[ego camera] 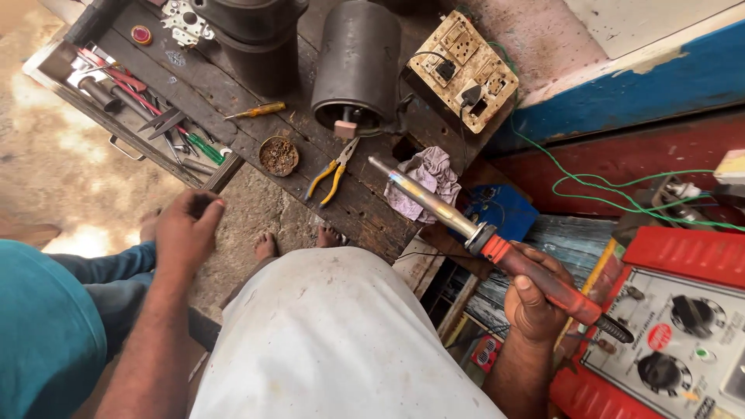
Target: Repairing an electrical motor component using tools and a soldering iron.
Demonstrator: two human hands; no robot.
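My right hand (531,299) grips the red handle of a large soldering iron (434,203). Its long metal barrel points up-left over a wooden bench (233,93), and its tip is near a crumpled pale cloth (425,180). My left hand (185,229) hovers with its fingers curled just off the bench's near corner, above the ground. Whether anything is inside it is not visible. Yellow-handled pliers (334,172) and a small round tin (278,155) of bits lie on the bench between the two hands.
A dark metal cylinder (357,66) lies on the bench beside a worn socket board (464,68). A tray (132,97) holds scissors and screwdrivers at the left. A red unit with knobs (675,326) and green wire (605,186) are on the right. Someone in teal and jeans (46,326) sits to my left.
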